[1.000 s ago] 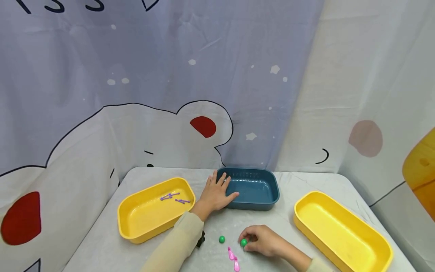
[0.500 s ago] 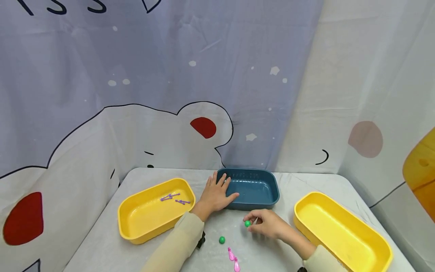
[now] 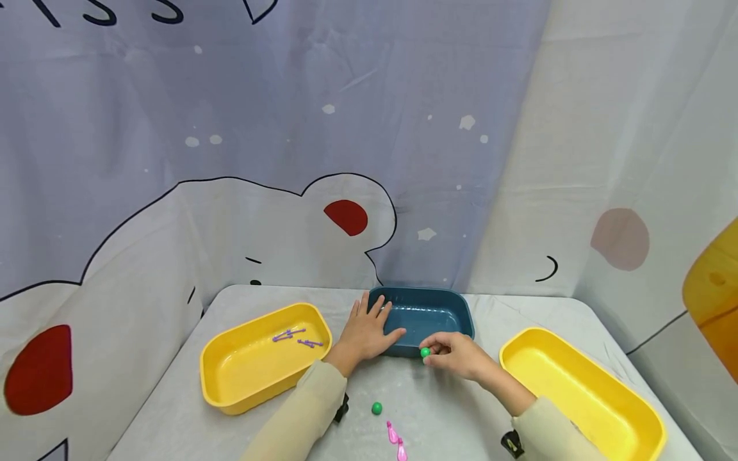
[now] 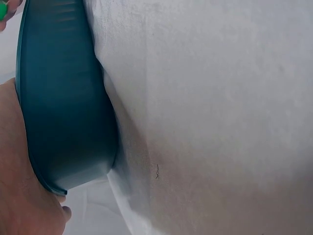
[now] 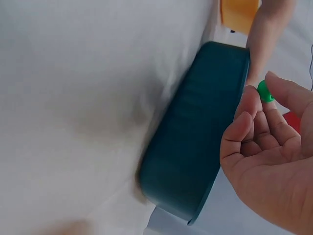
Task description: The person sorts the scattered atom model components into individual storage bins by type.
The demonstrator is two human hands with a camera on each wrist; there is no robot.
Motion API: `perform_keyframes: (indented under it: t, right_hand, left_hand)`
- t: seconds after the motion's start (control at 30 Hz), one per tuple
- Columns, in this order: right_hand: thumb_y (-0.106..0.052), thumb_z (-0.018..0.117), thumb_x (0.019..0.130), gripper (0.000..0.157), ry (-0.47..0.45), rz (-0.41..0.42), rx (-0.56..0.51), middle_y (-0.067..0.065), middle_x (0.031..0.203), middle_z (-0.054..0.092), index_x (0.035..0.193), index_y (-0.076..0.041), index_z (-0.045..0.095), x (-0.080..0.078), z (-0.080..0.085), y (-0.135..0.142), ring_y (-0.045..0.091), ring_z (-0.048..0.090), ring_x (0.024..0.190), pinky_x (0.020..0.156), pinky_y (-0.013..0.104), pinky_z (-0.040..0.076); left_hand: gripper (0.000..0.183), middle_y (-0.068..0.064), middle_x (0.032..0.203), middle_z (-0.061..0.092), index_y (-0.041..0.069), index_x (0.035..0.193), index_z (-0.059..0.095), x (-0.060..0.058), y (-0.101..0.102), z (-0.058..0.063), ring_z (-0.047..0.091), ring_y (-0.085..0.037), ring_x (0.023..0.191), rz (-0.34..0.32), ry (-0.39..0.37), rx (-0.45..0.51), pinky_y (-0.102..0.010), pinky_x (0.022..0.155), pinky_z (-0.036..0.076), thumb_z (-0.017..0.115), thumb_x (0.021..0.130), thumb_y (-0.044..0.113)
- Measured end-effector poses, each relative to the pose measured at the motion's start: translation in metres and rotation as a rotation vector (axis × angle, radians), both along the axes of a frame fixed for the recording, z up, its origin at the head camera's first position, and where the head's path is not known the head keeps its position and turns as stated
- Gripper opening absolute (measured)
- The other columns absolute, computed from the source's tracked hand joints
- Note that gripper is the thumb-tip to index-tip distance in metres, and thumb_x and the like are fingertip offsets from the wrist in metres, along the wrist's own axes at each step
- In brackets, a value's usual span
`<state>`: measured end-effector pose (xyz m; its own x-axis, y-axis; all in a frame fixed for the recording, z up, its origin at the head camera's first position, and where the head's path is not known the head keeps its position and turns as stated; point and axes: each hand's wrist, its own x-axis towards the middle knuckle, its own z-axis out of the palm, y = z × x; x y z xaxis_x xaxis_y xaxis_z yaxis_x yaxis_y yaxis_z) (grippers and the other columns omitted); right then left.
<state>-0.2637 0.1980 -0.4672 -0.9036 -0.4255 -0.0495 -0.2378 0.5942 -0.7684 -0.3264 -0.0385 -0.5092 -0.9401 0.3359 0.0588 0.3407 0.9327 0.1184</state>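
Between thumb and fingertips my right hand [image 3: 461,356] pinches a small green ball [image 5: 265,91], just at the near rim of the dark teal tray [image 3: 429,320]. With fingers spread, my left hand [image 3: 366,328] rests on the left end of that tray. The left wrist view shows the tray's outer wall [image 4: 68,98] with part of the left hand beside it. A second green ball [image 3: 377,408] lies on the table in front of the tray. Close by are two pink teardrop-shaped pieces [image 3: 393,433], one lying partly below the other.
A yellow tray [image 3: 230,384] at the left holds several thin purple sticks [image 3: 288,333]. Another yellow tray [image 3: 582,390] stands at the right, near my right forearm. The table [image 3: 346,442] has a white cover, and a printed curtain [image 3: 277,128] hangs behind it.
My right hand has lifted the green ball from the table and carried it forward to the teal tray's near rim. My left hand has stayed on the tray.
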Motion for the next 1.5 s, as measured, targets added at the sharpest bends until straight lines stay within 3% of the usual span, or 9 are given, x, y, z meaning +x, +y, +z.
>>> perform_keyframes:
  t: [0.23,0.4,0.9,1.1,1.3,1.5]
  right_hand:
    - [-0.020,0.074,0.093,0.025,0.020,-0.054,-0.013,-0.001,0.092,0.068,0.115,-0.008,0.073,-0.012,0.005,0.002,0.015,0.062,0.079,0.070,0.028,0.054]
    - [-0.022,0.074,0.093,0.027,0.009,-0.081,-0.027,0.001,0.092,0.068,0.116,-0.007,0.072,-0.022,0.010,0.002,0.015,0.064,0.078,0.072,0.030,0.056]
    - [-0.026,0.073,0.095,0.030,-0.047,-0.228,-0.015,0.002,0.106,0.071,0.123,-0.016,0.071,-0.054,0.007,-0.004,0.024,0.069,0.092,0.086,0.042,0.056]
    - [-0.023,0.073,0.096,0.037,-0.065,-0.258,-0.053,0.004,0.105,0.072,0.129,-0.009,0.067,-0.065,0.005,-0.003,0.034,0.069,0.098,0.091,0.050,0.054]
    - [-0.021,0.070,0.097,0.039,-0.089,-0.291,-0.102,0.005,0.103,0.071,0.132,-0.005,0.065,-0.075,0.003,-0.002,0.036,0.067,0.098,0.092,0.052,0.053]
    - [-0.019,0.068,0.097,0.037,-0.087,-0.319,-0.149,0.006,0.099,0.070,0.130,-0.003,0.065,-0.083,0.000,-0.003,0.032,0.068,0.095,0.089,0.050,0.054]
  left_hand:
    - [0.083,-0.004,0.168,0.022,0.019,0.161,0.031,0.000,0.002,-0.001,0.003,-0.038,0.156,0.005,-0.001,0.014,-0.054,0.126,0.009,0.034,0.098,0.073]
    - [0.085,-0.003,0.169,0.020,0.020,0.161,0.029,-0.001,0.002,-0.001,0.001,-0.037,0.157,0.011,-0.018,-0.002,-0.055,0.126,0.008,0.030,0.097,0.076]
    - [0.086,-0.002,0.169,0.020,0.022,0.161,0.030,-0.002,0.001,-0.002,0.002,-0.038,0.157,0.010,-0.020,-0.015,-0.055,0.125,0.008,0.027,0.096,0.077]
    - [0.085,-0.002,0.169,0.020,0.022,0.161,0.030,-0.001,0.001,-0.001,0.000,-0.037,0.157,0.005,-0.021,-0.006,-0.055,0.126,0.008,0.028,0.097,0.077]
    - [0.082,-0.002,0.169,0.019,0.022,0.161,0.030,-0.002,0.001,-0.002,-0.002,-0.037,0.157,0.005,-0.027,0.011,-0.054,0.126,0.005,0.033,0.098,0.074]
    - [0.084,-0.002,0.169,0.020,0.022,0.161,0.030,-0.002,0.000,-0.002,-0.001,-0.037,0.157,0.003,-0.028,0.012,-0.054,0.126,0.006,0.029,0.097,0.077]
